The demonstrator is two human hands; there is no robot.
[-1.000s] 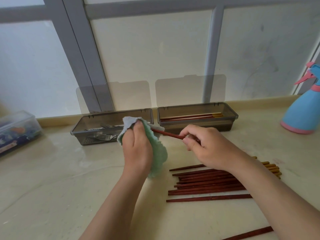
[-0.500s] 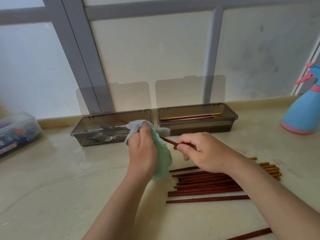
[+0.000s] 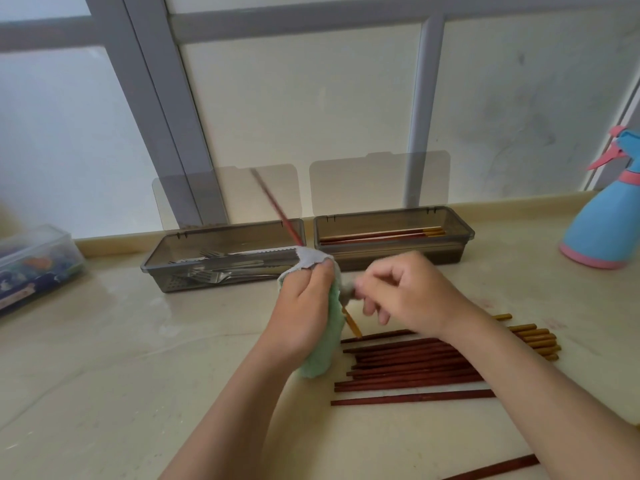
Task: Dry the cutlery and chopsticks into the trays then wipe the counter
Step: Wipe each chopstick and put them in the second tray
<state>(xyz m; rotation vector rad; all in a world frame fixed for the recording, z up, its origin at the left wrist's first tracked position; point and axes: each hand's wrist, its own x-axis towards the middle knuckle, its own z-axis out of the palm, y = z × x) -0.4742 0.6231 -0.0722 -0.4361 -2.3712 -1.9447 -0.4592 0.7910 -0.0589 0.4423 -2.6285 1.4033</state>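
Two trays are set side by side at the back of the counter (image 3: 104,375). Forks (image 3: 211,275) are laid in the left tray (image 3: 166,282), and chopsticks (image 3: 381,234) are laid in the right tray (image 3: 446,252). The left lid (image 3: 214,195) and the right lid (image 3: 377,181) are stood up behind their trays, against the window (image 3: 311,98). A box (image 3: 34,261) is set at the far left and a spray bottle (image 3: 606,230) at the far right. A pile (image 3: 408,365) of chopsticks is laid in front of the right tray, and a lone stick (image 3: 491,467) nearer the front edge. A cloth (image 3: 325,348) is held in the left hand (image 3: 301,306), left of the pile. A tilted stick (image 3: 277,206) is passed through the cloth, its top over the left tray. The right hand (image 3: 415,296) is seen just right of the cloth, above the pile.
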